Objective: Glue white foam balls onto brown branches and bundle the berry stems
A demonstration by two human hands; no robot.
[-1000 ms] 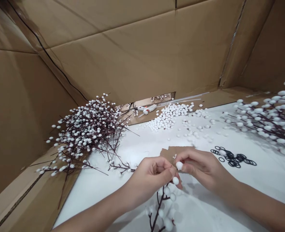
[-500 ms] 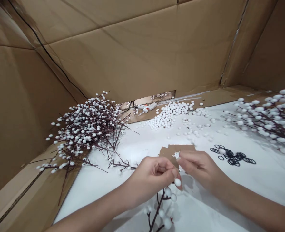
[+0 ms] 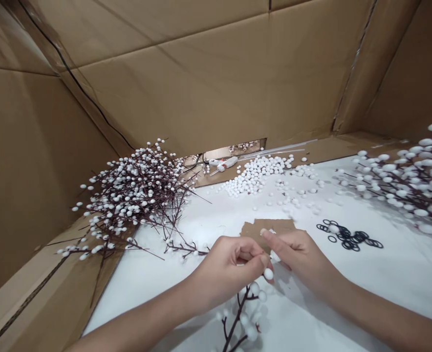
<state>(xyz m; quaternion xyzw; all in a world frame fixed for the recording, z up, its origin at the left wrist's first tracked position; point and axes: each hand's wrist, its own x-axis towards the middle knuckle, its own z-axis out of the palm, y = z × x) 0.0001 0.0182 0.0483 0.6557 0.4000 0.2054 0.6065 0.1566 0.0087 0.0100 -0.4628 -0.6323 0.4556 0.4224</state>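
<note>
My left hand is closed in a pinch on a dark brown twig with white berries. One white berry shows just below its fingertips. The lower part of this berry branch hangs toward the bottom edge of the view. Close beside the left fingertips, my right hand is curled with its thumb raised. A small white berry shows at its fingers, partly covered by them. Behind the hands lies a torn piece of cardboard with a white smear on it.
A heap of berry branches lies at left, and more berry branches reach in from the right. Loose white berries spread at the back near a glue gun. Black rings lie right of my hands. Cardboard walls surround the table.
My right hand has moved slightly down and left from the cardboard piece toward the left fingertips, its thumb now lifted. My left hand has stayed nearly still with the branch.
</note>
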